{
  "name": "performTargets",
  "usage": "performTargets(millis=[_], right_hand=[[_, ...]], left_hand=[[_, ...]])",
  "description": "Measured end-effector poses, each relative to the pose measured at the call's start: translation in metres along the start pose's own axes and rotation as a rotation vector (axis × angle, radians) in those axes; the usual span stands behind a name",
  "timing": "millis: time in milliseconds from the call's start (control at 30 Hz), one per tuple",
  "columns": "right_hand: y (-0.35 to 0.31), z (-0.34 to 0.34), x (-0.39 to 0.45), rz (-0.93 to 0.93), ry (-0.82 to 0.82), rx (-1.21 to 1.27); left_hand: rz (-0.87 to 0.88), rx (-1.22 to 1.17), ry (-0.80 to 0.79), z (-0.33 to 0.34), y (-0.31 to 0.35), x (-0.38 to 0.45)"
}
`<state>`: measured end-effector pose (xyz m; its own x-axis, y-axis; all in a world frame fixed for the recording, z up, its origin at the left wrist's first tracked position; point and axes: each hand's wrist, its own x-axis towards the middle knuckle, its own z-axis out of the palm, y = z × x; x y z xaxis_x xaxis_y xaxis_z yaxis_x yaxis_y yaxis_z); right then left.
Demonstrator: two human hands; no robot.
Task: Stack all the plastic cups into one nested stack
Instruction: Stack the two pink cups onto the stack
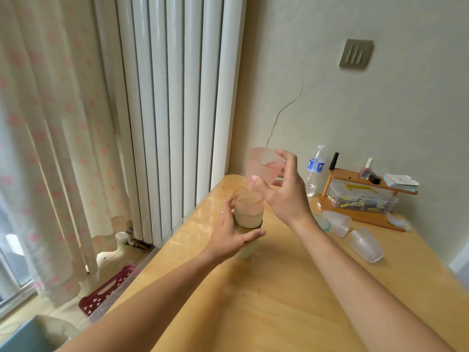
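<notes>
The right hand (281, 191) pinches a pink cup (264, 166), tilted, just above the stack (247, 219), which the left hand (232, 235) loosely wraps. At 3 o'clock lie two clear cups (364, 245) and a green cup (323, 223), near a bottle (314, 171).

Bare forearms; perhaps a ring (221, 212).

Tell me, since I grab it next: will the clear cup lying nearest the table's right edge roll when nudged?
Probably: the clear cup lies on its side on the table, so, being tapered, it would likely curve. It looks thin and light, and its dimpled wall should aid grip.
</notes>
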<state>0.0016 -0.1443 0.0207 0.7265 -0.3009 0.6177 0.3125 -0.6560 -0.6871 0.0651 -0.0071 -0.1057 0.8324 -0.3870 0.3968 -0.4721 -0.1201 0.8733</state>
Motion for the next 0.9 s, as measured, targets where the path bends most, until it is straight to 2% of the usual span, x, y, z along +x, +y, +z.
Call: performTargets(millis=[133, 233, 533, 733, 900], right_hand=[[-0.01, 0.009, -0.007, 0.027, -0.163, -0.106], [-0.005, 0.013, -0.013, 0.059, -0.213, -0.171], [0.006, 0.014, -0.021, 0.193, -0.247, -0.119], [0.015, 0.02, -0.017, 0.203, -0.22, -0.106], [0.025, 0.017, -0.013, 0.19, -0.265, -0.056]], left_hand=[[0.039, -0.11, 0.062, -0.005, 0.034, 0.013], [0.026, -0.114, 0.08, -0.006, 0.047, 0.018], [-0.017, -0.166, 0.028, -0.007, 0.038, 0.027], [-0.054, -0.274, 0.04, 0.001, 0.036, 0.028], [-0.042, -0.26, 0.028, -0.001, 0.036, 0.03]])
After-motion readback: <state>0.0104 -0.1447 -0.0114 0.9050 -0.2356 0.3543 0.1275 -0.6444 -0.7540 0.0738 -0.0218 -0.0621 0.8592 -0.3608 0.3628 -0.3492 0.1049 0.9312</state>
